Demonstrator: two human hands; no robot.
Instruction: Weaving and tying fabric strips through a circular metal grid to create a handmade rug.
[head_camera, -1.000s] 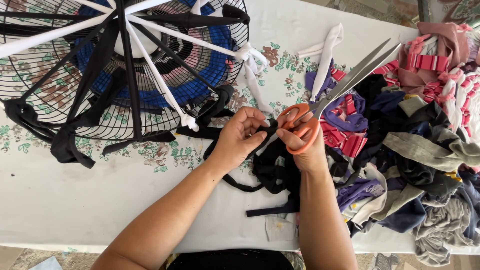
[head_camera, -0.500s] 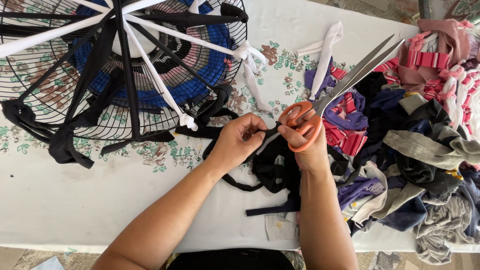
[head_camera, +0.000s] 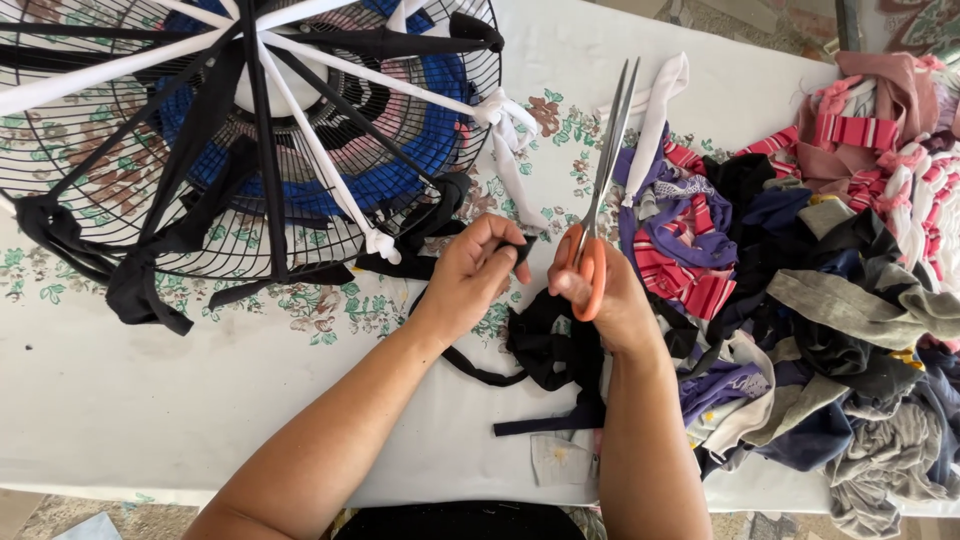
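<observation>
One pair of scissors (head_camera: 603, 160), blades nearly closed, sits gripped in the right hand (head_camera: 600, 300). The left hand (head_camera: 475, 275) pinches one black fabric strip (head_camera: 545, 345) on the table (head_camera: 120, 410), beside one wire fan guard (head_camera: 240, 130) and one heap of rags (head_camera: 820, 280).

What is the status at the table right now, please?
Left hand pinching black fabric strip. Right hand gripping orange-handled scissors, blades closed, pointing away. Fabric scrap pile at right; wire fan guard at left.

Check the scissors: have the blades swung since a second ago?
Yes. The scissors in the right hand pointed up-right over the fabric scrap pile; now they point nearly straight up, tips closer to the wire fan guard.
</observation>
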